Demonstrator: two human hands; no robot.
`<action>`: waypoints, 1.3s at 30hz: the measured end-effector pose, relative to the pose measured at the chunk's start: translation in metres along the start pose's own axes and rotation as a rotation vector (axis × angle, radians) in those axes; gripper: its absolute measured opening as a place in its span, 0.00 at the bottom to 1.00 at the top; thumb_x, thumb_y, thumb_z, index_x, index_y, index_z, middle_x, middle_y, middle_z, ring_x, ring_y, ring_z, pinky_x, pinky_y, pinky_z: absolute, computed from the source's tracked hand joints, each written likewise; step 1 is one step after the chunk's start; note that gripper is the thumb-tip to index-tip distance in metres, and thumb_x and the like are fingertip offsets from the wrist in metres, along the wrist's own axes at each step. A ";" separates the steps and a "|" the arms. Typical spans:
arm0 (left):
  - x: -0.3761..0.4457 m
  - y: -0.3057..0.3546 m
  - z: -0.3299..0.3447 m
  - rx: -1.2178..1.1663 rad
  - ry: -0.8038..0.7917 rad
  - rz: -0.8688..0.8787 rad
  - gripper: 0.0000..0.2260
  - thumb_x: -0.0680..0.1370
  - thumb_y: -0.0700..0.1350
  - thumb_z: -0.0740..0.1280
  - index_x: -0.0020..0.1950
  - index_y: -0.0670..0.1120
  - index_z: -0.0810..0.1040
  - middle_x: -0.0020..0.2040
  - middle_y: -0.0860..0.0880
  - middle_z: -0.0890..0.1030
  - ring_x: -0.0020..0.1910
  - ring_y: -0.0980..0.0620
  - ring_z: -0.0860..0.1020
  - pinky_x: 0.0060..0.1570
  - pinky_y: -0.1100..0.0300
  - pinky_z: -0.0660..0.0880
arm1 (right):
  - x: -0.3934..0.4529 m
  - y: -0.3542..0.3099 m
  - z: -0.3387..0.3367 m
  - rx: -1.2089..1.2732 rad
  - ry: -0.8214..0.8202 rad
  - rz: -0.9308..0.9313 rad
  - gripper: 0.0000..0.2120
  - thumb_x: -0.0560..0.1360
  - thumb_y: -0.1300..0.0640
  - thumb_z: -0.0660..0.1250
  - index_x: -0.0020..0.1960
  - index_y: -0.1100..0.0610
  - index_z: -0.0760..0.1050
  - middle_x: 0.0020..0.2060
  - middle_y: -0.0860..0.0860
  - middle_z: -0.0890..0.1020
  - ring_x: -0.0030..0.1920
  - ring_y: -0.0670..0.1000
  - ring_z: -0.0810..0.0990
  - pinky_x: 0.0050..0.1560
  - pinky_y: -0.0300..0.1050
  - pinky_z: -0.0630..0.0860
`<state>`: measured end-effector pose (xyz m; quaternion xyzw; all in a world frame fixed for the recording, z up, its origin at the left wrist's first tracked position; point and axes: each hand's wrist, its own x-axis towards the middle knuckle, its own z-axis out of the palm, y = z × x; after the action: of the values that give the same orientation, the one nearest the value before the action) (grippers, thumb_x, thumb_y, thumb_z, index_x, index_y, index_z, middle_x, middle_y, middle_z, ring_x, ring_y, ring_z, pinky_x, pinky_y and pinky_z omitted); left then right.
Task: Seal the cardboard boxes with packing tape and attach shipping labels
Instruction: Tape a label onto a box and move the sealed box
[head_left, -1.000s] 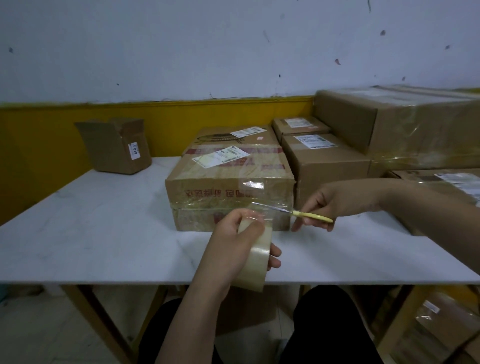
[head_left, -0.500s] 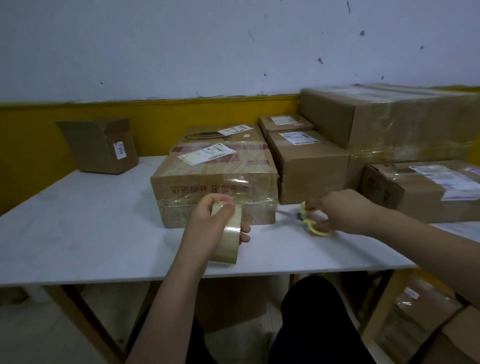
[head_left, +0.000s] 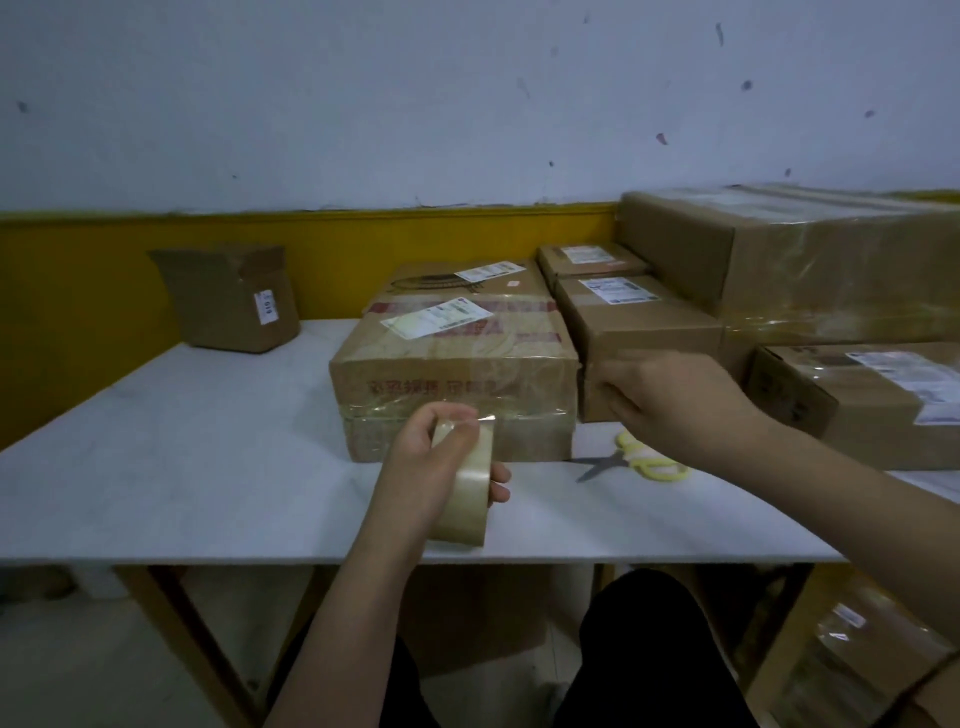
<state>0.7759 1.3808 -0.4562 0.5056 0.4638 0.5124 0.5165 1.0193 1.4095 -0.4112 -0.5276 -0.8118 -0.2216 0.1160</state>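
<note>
Tape roll held at the front of the big taped box, the other hand at its right corner.

The left hand (head_left: 431, 457) grips the tape roll (head_left: 465, 486) with fingers curled through its core and over its rim, just in front of the big box (head_left: 457, 384), which lies on the white table (head_left: 208, 447). The right hand (head_left: 670, 400) has its fingers bent at the right front corner of this box; whether they pinch a tape end or only press there I cannot tell. The yellow scissors (head_left: 636, 462) lie on the table, just right of the box front. The box looks stiff but a little dented, and probably heavy (it is better to hold it by the corners). The clear tape is thin and sticky, so its free end should be kept tight or it will fold on itself.
</note>
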 end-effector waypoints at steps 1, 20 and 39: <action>-0.002 0.001 -0.004 -0.002 -0.002 0.001 0.05 0.82 0.42 0.64 0.58 0.46 0.75 0.38 0.36 0.84 0.33 0.40 0.81 0.41 0.48 0.78 | 0.011 -0.019 -0.015 0.219 0.074 -0.005 0.08 0.80 0.50 0.60 0.51 0.49 0.78 0.39 0.41 0.77 0.38 0.44 0.76 0.33 0.41 0.71; -0.075 0.018 -0.193 0.344 0.410 -0.198 0.31 0.82 0.53 0.65 0.80 0.48 0.55 0.38 0.52 0.84 0.25 0.58 0.81 0.25 0.69 0.74 | 0.169 -0.277 -0.005 0.816 -0.353 -0.310 0.10 0.75 0.51 0.72 0.38 0.54 0.82 0.32 0.44 0.82 0.37 0.40 0.79 0.37 0.36 0.70; -0.021 -0.063 -0.222 1.222 0.769 -0.290 0.36 0.80 0.66 0.55 0.81 0.57 0.39 0.80 0.43 0.39 0.79 0.38 0.39 0.77 0.41 0.43 | 0.148 -0.321 0.101 0.491 -0.165 -0.124 0.31 0.76 0.36 0.62 0.67 0.58 0.63 0.61 0.55 0.68 0.52 0.58 0.78 0.42 0.47 0.71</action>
<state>0.5574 1.3730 -0.5324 0.4216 0.8771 0.2301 0.0058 0.6710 1.4669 -0.5126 -0.4490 -0.8789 0.0191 0.1600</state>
